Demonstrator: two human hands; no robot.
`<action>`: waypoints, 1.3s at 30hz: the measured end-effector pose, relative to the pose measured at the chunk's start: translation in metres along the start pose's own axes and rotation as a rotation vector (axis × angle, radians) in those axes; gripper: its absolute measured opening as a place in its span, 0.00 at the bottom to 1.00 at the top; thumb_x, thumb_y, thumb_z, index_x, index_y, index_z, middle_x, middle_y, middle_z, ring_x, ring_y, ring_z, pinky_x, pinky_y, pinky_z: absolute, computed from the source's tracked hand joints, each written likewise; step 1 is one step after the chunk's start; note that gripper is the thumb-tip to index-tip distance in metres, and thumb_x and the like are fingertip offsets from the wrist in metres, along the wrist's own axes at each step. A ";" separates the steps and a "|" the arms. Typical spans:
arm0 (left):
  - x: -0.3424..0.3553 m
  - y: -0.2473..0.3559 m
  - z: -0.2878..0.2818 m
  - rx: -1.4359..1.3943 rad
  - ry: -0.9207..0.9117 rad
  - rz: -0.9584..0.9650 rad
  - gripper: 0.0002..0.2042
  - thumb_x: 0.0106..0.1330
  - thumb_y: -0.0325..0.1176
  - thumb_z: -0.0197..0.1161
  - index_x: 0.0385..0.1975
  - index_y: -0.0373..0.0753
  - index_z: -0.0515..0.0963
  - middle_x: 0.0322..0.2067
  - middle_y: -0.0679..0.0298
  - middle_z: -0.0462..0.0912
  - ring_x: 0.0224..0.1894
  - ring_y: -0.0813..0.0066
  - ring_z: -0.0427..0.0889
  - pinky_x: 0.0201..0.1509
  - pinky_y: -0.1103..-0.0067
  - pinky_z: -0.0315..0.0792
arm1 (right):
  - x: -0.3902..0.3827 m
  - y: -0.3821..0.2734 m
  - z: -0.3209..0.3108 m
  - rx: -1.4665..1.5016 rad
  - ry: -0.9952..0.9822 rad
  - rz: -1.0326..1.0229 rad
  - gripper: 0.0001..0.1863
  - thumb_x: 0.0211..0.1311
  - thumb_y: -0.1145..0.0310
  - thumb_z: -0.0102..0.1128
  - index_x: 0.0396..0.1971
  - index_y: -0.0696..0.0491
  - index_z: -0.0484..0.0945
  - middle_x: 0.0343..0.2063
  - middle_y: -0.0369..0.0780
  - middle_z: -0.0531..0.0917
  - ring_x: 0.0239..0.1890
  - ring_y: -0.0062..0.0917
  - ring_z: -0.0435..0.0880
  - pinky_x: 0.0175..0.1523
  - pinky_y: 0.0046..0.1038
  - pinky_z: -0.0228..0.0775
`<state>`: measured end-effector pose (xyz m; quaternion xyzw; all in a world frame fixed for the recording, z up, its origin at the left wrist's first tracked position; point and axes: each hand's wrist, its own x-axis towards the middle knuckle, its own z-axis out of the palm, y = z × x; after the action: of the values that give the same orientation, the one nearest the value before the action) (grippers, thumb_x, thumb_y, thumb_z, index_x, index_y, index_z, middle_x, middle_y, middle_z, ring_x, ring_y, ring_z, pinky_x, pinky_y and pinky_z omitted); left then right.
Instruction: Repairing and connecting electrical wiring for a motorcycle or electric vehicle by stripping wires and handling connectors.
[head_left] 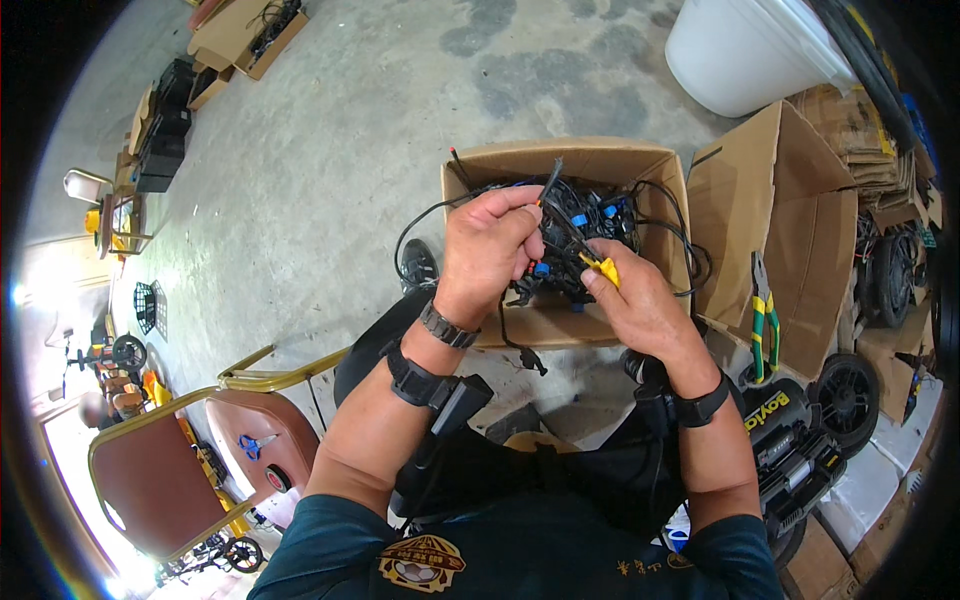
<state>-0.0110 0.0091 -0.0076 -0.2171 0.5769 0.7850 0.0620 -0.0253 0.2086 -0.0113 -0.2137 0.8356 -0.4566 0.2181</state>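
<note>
My left hand (487, 240) pinches a black cable (553, 178) between thumb and fingertips, its free end sticking up past them. Close beside it, my right hand (645, 305) is closed around a small yellow-handled tool (607, 270). A dark part runs from the tool toward the left fingers; its exact kind is hard to make out. Both hands are over an open cardboard box (560, 155) heaped with black cables (600, 225), some with blue connectors (580, 220). One cable with a black plug (530, 360) hangs over the box's near side.
Right of the box stands another open cardboard box (720, 210), with green-and-yellow pliers (765, 320) at its edge. A white tub (745, 60) is behind. Wheels (845, 400) and black machinery lie at right. At left, a brown chair (160, 460) carries blue scissors (255, 445) and a tape roll (278, 478).
</note>
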 end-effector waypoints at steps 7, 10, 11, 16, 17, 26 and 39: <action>0.000 0.006 -0.002 0.004 -0.022 0.015 0.11 0.65 0.25 0.56 0.44 0.30 0.78 0.17 0.69 0.75 0.13 0.87 0.65 0.15 0.89 0.56 | 0.002 0.000 -0.004 -0.077 0.024 -0.030 0.17 0.62 0.68 0.56 0.47 0.62 0.72 0.40 0.53 0.78 0.45 0.50 0.77 0.50 0.40 0.69; 0.000 0.008 -0.004 0.014 -0.042 0.011 0.10 0.65 0.25 0.56 0.43 0.30 0.79 0.18 0.70 0.75 0.14 0.88 0.66 0.15 0.89 0.56 | 0.003 -0.001 -0.007 -0.121 0.012 -0.007 0.16 0.61 0.69 0.57 0.46 0.60 0.73 0.39 0.53 0.79 0.44 0.49 0.77 0.48 0.41 0.69; 0.000 0.009 -0.005 0.028 -0.045 0.003 0.10 0.65 0.25 0.57 0.42 0.30 0.79 0.18 0.71 0.75 0.15 0.89 0.66 0.16 0.89 0.56 | 0.003 -0.001 -0.008 -0.120 0.011 -0.006 0.16 0.61 0.69 0.57 0.46 0.60 0.73 0.39 0.53 0.79 0.44 0.49 0.77 0.48 0.41 0.69; -0.002 0.008 -0.006 0.072 -0.031 0.026 0.10 0.63 0.24 0.58 0.42 0.30 0.80 0.20 0.71 0.76 0.18 0.88 0.69 0.18 0.89 0.59 | 0.005 -0.001 -0.010 -0.219 -0.007 0.023 0.14 0.61 0.67 0.57 0.43 0.59 0.73 0.37 0.52 0.79 0.43 0.48 0.78 0.46 0.42 0.69; -0.003 0.007 -0.006 0.101 -0.021 0.040 0.10 0.63 0.23 0.58 0.42 0.30 0.80 0.20 0.71 0.77 0.18 0.88 0.70 0.20 0.89 0.61 | 0.005 -0.002 -0.010 -0.219 -0.009 0.023 0.14 0.61 0.67 0.57 0.43 0.59 0.73 0.37 0.52 0.79 0.43 0.48 0.78 0.46 0.42 0.69; -0.009 -0.009 0.008 0.079 0.132 0.210 0.09 0.63 0.22 0.57 0.41 0.29 0.80 0.22 0.71 0.78 0.21 0.88 0.72 0.25 0.88 0.66 | 0.008 -0.004 -0.002 -0.196 -0.013 0.088 0.15 0.63 0.66 0.57 0.44 0.58 0.71 0.34 0.54 0.80 0.40 0.50 0.79 0.44 0.43 0.70; -0.008 -0.012 0.010 0.307 0.122 0.325 0.09 0.64 0.23 0.56 0.42 0.29 0.79 0.21 0.72 0.77 0.22 0.89 0.72 0.26 0.88 0.66 | 0.006 -0.003 -0.002 -0.116 -0.052 0.092 0.13 0.63 0.65 0.56 0.40 0.60 0.74 0.29 0.55 0.79 0.36 0.52 0.78 0.40 0.44 0.69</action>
<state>-0.0027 0.0241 -0.0128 -0.1564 0.7196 0.6731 -0.0681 -0.0312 0.2049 -0.0087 -0.1991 0.8637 -0.3912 0.2478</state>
